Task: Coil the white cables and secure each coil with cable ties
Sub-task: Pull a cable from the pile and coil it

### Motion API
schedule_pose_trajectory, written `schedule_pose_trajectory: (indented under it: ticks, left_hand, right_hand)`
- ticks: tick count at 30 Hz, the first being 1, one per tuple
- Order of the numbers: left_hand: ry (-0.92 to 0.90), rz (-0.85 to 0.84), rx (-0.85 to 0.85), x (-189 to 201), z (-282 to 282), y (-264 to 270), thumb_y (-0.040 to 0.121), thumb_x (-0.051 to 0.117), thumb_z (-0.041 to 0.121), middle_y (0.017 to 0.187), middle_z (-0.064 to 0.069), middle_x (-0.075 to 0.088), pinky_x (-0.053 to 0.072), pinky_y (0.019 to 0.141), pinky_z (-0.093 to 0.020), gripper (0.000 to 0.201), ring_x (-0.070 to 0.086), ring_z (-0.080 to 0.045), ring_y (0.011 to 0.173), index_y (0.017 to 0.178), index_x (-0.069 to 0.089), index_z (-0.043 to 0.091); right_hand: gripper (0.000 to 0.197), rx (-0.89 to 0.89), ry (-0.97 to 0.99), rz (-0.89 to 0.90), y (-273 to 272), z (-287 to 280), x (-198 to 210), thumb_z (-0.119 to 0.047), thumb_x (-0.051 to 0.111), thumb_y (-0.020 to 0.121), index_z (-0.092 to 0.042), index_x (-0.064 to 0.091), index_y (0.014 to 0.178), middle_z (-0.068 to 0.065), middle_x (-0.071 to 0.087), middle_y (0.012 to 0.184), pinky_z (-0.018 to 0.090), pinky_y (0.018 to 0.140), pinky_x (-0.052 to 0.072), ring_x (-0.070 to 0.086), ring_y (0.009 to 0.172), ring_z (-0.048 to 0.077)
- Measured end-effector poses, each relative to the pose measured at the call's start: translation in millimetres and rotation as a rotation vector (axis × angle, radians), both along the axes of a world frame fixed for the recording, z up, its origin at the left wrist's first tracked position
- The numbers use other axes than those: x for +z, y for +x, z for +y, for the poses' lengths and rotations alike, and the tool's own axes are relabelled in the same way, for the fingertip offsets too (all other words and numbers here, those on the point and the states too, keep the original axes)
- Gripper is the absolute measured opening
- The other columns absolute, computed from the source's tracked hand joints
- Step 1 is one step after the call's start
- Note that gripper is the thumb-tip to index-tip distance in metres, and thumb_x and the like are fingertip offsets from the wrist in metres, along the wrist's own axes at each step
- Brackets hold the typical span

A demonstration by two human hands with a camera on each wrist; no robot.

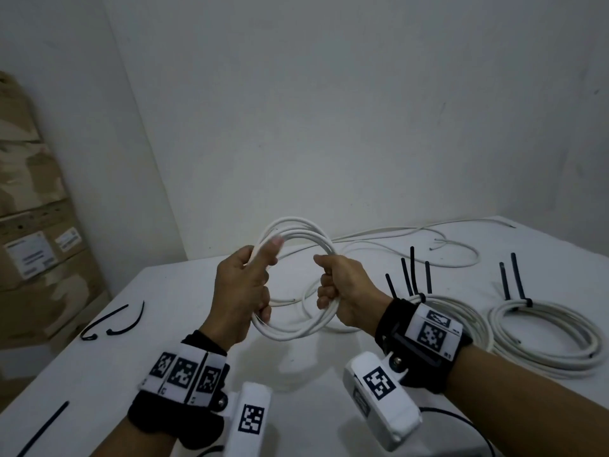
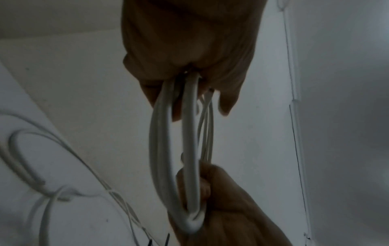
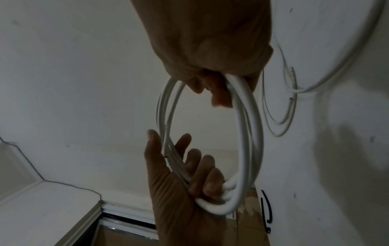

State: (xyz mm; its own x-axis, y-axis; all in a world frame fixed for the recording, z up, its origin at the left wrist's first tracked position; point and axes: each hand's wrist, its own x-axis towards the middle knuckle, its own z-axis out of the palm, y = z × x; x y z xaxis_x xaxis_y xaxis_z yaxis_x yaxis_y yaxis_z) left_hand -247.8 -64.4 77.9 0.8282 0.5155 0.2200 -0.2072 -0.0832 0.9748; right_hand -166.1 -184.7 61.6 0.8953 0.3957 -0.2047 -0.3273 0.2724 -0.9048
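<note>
Head view: white cable coil point(image 1: 298, 237) within both hands' curled fingers point(image 1: 324, 291).

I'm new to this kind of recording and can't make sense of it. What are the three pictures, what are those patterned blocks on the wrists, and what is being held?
No machine here: a person works bare-handed. The wide picture comes from a head camera; the two dark ones from cameras strapped to the wrists, the white patterned blocks. The left hand and the right hand hold a white cable coil above the table. On the table lie two tied coils, loose white cable and black cable ties.
</note>
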Motion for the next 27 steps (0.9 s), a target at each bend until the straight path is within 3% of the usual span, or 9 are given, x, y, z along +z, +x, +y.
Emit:
schedule_pose_trajectory:
  ticks: [3, 6, 9, 11, 14, 17, 21, 24, 27]
  left_hand:
    - [0.153, 0.060, -0.019, 1.8, 9.0, -0.7, 0.086, 0.069, 0.032, 0.052, -0.004, 0.028, 0.033, 0.036, -0.022, 0.030, 0.025, -0.016, 0.035, 0.077, 0.058, 0.005]
    - [0.218, 0.125, 0.027, 1.0, 17.4, -0.6, 0.091, 0.063, 0.029, 0.050, -0.004, 0.029, 0.032, 0.036, -0.021, 0.030, 0.026, -0.015, 0.036, 0.077, 0.061, 0.002]
    - [0.236, 0.232, -0.048, 4.4, 22.7, -1.1, 0.091, 0.062, 0.026, 0.049, -0.002, 0.027, 0.028, 0.037, -0.020, 0.028, 0.023, -0.013, 0.037, 0.077, 0.061, 0.001]
    - [0.273, 0.315, -0.116, 9.3, 24.4, -1.3, 0.091, 0.062, 0.025, 0.049, 0.000, 0.026, 0.026, 0.037, -0.020, 0.027, 0.023, -0.013, 0.037, 0.075, 0.061, 0.002]
    - [0.270, 0.377, -0.172, 16.9, 25.3, 0.6, 0.090, 0.061, 0.023, 0.049, 0.000, 0.026, 0.024, 0.036, -0.019, 0.026, 0.022, -0.013, 0.037, 0.073, 0.056, 0.004]
    - [0.227, 0.415, -0.232, 19.8, 27.7, 0.7, 0.089, 0.062, 0.024, 0.051, 0.000, 0.026, 0.023, 0.035, -0.017, 0.027, 0.021, -0.012, 0.036, 0.072, 0.051, 0.006]
    - [0.235, 0.445, -0.303, 15.8, 29.4, -2.3, 0.089, 0.061, 0.023, 0.053, -0.001, 0.028, 0.024, 0.034, -0.016, 0.025, 0.022, -0.011, 0.035, 0.074, 0.047, 0.009]
    - [0.245, 0.456, -0.329, 13.8, 32.4, -6.2, 0.091, 0.060, 0.022, 0.051, 0.001, 0.029, 0.025, 0.036, -0.018, 0.027, 0.023, -0.012, 0.037, 0.072, 0.046, 0.010]
    - [0.291, 0.447, -0.376, 15.6, 39.7, -15.8, 0.088, 0.066, 0.033, 0.054, -0.001, 0.042, 0.036, 0.041, -0.023, 0.031, 0.038, -0.015, 0.043, 0.076, 0.054, 0.007]
  right_hand:
    - [0.019, 0.125, -0.065, -0.050, 0.7, -1.6, -5.0, -0.012, 0.058, 0.091, -0.007, 0.047, 0.077, 0.004, 0.037, 0.048, 0.027, 0.044, 0.048, 0.038, 0.037, 0.015]
    - [0.013, 0.165, -0.143, -0.293, 1.5, -5.6, 0.4, -0.010, 0.062, 0.088, -0.006, 0.050, 0.085, 0.010, 0.047, 0.058, 0.033, 0.050, 0.054, 0.050, 0.045, 0.018]
    - [0.019, 0.169, -0.279, -0.640, 5.2, -10.1, 11.5, -0.013, 0.068, 0.083, -0.009, 0.050, 0.089, 0.008, 0.057, 0.063, 0.031, 0.049, 0.053, 0.058, 0.053, 0.019]
    - [0.023, 0.246, -0.412, -0.770, 7.3, -10.7, 19.1, -0.015, 0.071, 0.081, -0.010, 0.051, 0.091, 0.007, 0.060, 0.067, 0.032, 0.049, 0.053, 0.059, 0.056, 0.019]
    - [0.023, 0.356, -0.566, -0.878, 5.6, -7.4, 27.4, -0.016, 0.072, 0.080, -0.008, 0.055, 0.095, 0.007, 0.059, 0.069, 0.031, 0.047, 0.053, 0.059, 0.053, 0.018]
    - [0.024, 0.325, -0.623, -0.969, 5.7, -4.6, 31.3, -0.022, 0.073, 0.081, -0.006, 0.058, 0.091, 0.007, 0.058, 0.067, 0.029, 0.043, 0.051, 0.055, 0.045, 0.017]
    - [0.023, 0.427, -0.703, -1.003, 8.9, -0.7, 37.0, -0.023, 0.076, 0.078, -0.009, 0.061, 0.087, 0.007, 0.062, 0.069, 0.030, 0.046, 0.054, 0.060, 0.049, 0.019]
    - [0.018, 0.439, -0.824, -1.138, 6.8, 9.7, 34.7, -0.017, 0.066, 0.085, -0.013, 0.056, 0.070, -0.003, 0.053, 0.061, 0.020, 0.046, 0.040, 0.047, 0.048, 0.010]
    - [0.014, 0.427, -0.877, -1.189, 6.0, 21.8, 29.4, -0.012, 0.057, 0.085, 0.000, 0.060, 0.078, 0.002, 0.052, 0.063, 0.022, 0.049, 0.033, 0.043, 0.052, 0.013]
